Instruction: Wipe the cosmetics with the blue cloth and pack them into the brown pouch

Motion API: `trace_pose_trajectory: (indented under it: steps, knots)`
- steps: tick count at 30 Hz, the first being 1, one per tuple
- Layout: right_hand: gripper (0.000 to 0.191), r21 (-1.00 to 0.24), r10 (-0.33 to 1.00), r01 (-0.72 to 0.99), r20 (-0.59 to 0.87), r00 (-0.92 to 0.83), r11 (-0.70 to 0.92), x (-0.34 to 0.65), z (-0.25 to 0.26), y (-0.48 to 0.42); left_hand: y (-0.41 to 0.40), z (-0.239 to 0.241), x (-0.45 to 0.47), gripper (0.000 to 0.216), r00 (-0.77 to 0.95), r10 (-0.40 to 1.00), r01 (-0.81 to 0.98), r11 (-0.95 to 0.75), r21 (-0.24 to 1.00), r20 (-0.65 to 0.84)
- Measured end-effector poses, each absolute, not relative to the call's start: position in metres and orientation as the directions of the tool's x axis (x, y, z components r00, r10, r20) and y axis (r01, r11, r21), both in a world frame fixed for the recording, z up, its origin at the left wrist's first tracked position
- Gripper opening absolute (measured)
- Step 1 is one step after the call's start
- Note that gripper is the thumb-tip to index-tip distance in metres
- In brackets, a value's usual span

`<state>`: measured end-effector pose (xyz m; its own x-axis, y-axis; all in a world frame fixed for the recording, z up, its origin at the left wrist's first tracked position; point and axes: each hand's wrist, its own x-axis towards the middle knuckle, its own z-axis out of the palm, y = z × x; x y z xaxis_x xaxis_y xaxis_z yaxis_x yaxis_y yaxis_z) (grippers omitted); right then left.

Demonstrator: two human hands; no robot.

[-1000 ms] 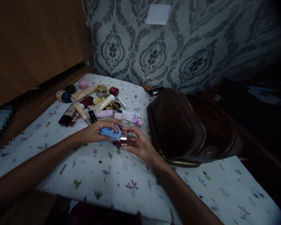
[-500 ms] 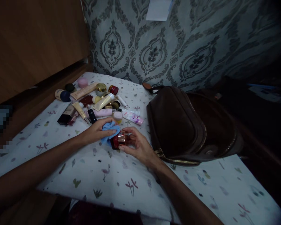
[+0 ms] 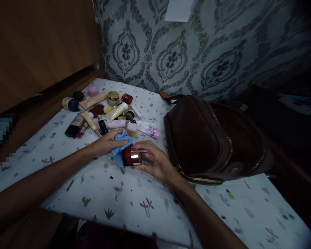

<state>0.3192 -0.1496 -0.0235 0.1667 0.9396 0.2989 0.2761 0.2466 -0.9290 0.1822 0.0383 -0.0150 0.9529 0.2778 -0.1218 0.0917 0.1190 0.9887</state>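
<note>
A small dark red jar (image 3: pixel 127 157) with a shiny gold lid lies on its side just above the patterned white cloth (image 3: pixel 124 193). My right hand (image 3: pixel 152 160) is closed around its lid end. My left hand (image 3: pixel 107 142) presses a blue wiping cloth (image 3: pixel 120 145) against the jar's red body, fingers curled over the cloth. Both hands meet in the middle of the surface, just in front of the heap of cosmetics.
A heap of cosmetics (image 3: pixel 103 112), tubes, jars and bottles, lies at the back left. A large brown leather handbag (image 3: pixel 209 138) lies to the right of my hands. A wooden panel (image 3: pixel 41 48) rises at the left and patterned grey wallpaper (image 3: pixel 197 52) behind.
The jar has turned in my right hand, so more of its red body shows. The blue cloth has slid along it under my left hand. The hands stay in the same spot.
</note>
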Motion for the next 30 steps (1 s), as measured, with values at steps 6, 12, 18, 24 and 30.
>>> trace_pose_trajectory:
  steps: [6,12,18,24,30]
  knots:
    - [0.039,-0.9,0.939,0.346,0.323,0.121,0.265,0.319,-0.02,-0.15,0.035,-0.013,0.184,0.037,0.957,0.278,0.056,0.116,0.992,-0.086]
    - [0.045,-0.949,0.943,0.233,0.26,0.206,0.211,0.319,-0.023,-0.148,0.038,-0.005,0.182,0.027,0.961,0.267,-0.033,-0.148,0.989,0.072]
    - [0.049,-0.988,0.952,0.083,0.15,0.267,0.133,0.319,-0.026,-0.147,0.044,-0.001,0.181,0.031,0.968,0.233,-0.044,-0.192,0.98,0.089]
    - [0.051,-0.997,0.951,-0.052,0.038,0.306,0.057,0.321,-0.024,-0.148,0.038,-0.01,0.183,0.038,0.952,0.303,0.03,0.05,0.998,-0.043]
    - [0.053,-0.948,0.926,-0.299,-0.01,0.377,0.111,0.316,-0.02,-0.146,0.032,-0.018,0.187,0.042,0.926,0.362,-0.001,0.286,0.958,-0.107]
